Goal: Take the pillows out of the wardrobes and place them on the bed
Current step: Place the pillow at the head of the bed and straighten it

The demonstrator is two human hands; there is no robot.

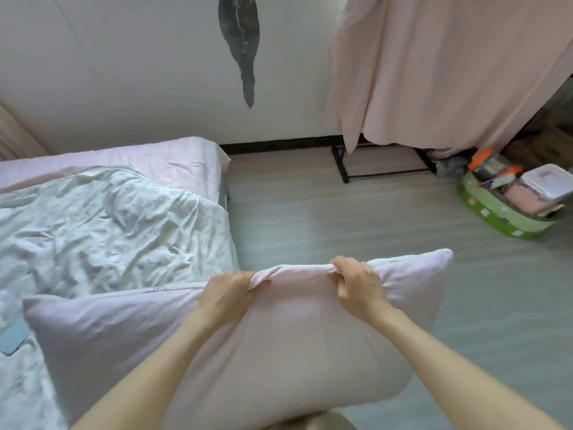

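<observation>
A large pale pink pillow (279, 346) hangs in front of me, partly over the bed's near corner and partly over the floor. My left hand (228, 293) grips a bunched fold at its top edge. My right hand (359, 285) grips the same fold a little to the right. The bed (173, 159) fills the left side, with a pink sheet and a rumpled white floral duvet (108, 231). The wardrobe, a black metal frame (341, 166) behind a pink curtain (440, 72), stands at the back right.
A green basket (502, 221) with boxes and containers sits on the floor at the right, under the wardrobe's edge. A light blue phone-like slab (14, 338) lies on the duvet at the far left. Grey plank floor (356, 218) lies between bed and wardrobe.
</observation>
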